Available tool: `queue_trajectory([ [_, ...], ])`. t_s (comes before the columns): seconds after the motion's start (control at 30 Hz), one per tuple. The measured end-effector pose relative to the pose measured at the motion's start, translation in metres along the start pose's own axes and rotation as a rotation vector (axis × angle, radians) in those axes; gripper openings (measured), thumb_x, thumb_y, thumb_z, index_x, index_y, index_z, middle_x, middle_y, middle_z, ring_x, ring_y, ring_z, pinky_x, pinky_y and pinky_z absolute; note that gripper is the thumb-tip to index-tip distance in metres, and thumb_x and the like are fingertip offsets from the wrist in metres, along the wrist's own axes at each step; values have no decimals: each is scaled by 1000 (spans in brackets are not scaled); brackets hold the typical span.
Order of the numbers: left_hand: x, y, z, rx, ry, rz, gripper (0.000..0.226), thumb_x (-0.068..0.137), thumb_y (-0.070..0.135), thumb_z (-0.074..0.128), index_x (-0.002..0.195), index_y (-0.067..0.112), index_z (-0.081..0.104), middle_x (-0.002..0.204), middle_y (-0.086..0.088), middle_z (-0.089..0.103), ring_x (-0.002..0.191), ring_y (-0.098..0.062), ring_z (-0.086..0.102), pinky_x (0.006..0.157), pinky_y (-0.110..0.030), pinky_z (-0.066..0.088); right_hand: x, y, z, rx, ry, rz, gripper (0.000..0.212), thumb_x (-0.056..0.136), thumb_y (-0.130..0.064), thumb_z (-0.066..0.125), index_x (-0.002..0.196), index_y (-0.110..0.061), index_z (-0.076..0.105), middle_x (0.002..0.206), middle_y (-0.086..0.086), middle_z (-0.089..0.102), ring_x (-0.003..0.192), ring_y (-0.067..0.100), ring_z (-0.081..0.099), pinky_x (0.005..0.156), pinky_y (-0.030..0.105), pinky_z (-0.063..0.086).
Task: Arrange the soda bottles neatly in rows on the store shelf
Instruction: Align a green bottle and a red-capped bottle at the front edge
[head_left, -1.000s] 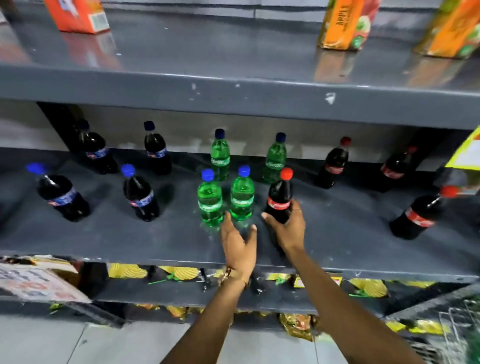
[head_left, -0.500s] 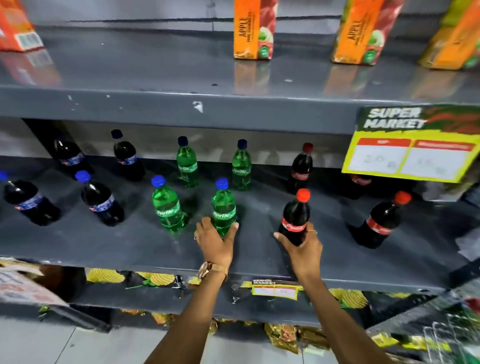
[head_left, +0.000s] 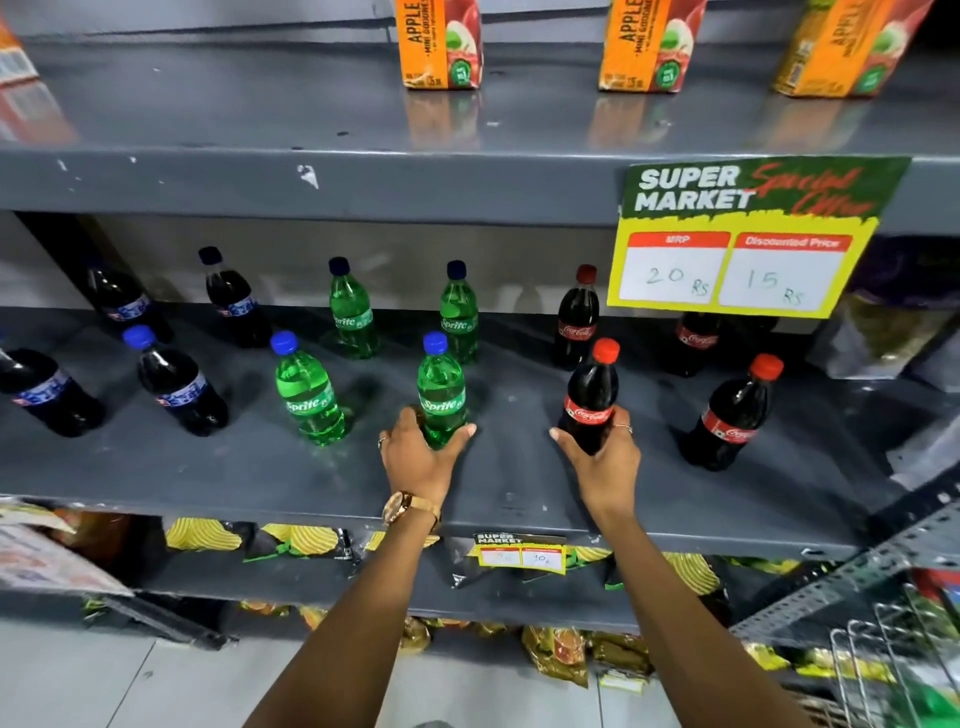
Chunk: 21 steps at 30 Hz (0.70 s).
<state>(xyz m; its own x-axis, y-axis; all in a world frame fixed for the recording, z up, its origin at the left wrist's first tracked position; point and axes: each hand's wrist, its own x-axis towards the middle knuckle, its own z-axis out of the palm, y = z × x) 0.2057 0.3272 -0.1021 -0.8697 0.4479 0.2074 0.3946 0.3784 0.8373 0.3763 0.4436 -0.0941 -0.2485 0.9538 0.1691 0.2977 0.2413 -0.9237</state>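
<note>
1. The left hand (head_left: 421, 460) gripped the base of a front-row Sprite (head_left: 441, 397), fingers (head_left: 460, 434) curled round its lower wall; the bottle stood at 12 o'clock from the palm.
2. The right hand (head_left: 602, 457) gripped a front-row Coke (head_left: 592, 397) low down, thumb at its 9 o'clock side. Whether its base rested on the shelf (head_left: 208, 467) was hidden by the hand.
3. Both bottles stood near upright, long axes vertical, and well apart from each other.
4. The next gap lay at 3 o'clock of the Coke, toward another Coke (head_left: 730, 415); the right hand was nearer.
5. A second Sprite (head_left: 309, 392) stood at 9 o'clock of the left hand.
6. The bottles were smooth, glossy plastic, waisted cylinders with ribbed caps; the shelf was dull, scuffed grey metal.
</note>
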Motion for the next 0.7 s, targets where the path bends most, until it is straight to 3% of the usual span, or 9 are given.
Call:
queue_trajectory([
  [0.1, 0, -4, 1, 25, 4, 11, 68, 49, 69, 64, 84, 12, 56, 82, -9, 70, 79, -33, 59, 80, -37, 36, 0, 2, 0, -47, 35, -24, 62, 63, -29, 86, 113, -7, 56, 110, 12, 62, 99, 18, 55, 83, 24, 40],
  [0.17, -1, -1, -1, 9, 10, 1, 62, 48, 62, 71, 82, 12, 57, 82, -10, 70, 79, -32, 57, 77, -38, 42, 1, 3, 0, -70, 50, -24, 59, 62, -29, 86, 110, -6, 59, 108, 13, 63, 99, 23, 58, 82, 25, 41],
  [0.37, -1, -3, 0, -4, 3, 5, 56, 46, 53, 80, 80, 16, 56, 82, -7, 71, 79, -30, 59, 74, -41, 50, 1, 10, -1, -78, 75, -13, 54, 63, -28, 86, 108, -11, 61, 102, 12, 70, 97, 28, 65, 86, 44, 53],
  [0.7, -5, 2, -4, -9, 5, 7, 49, 51, 40, 87, 80, 13, 59, 83, -10, 70, 80, -29, 56, 73, -37, 45, 0, 5, 0, -102, 81, 26, 62, 58, -39, 87, 106, -9, 61, 104, 11, 67, 97, 26, 63, 85, 40, 52],
])
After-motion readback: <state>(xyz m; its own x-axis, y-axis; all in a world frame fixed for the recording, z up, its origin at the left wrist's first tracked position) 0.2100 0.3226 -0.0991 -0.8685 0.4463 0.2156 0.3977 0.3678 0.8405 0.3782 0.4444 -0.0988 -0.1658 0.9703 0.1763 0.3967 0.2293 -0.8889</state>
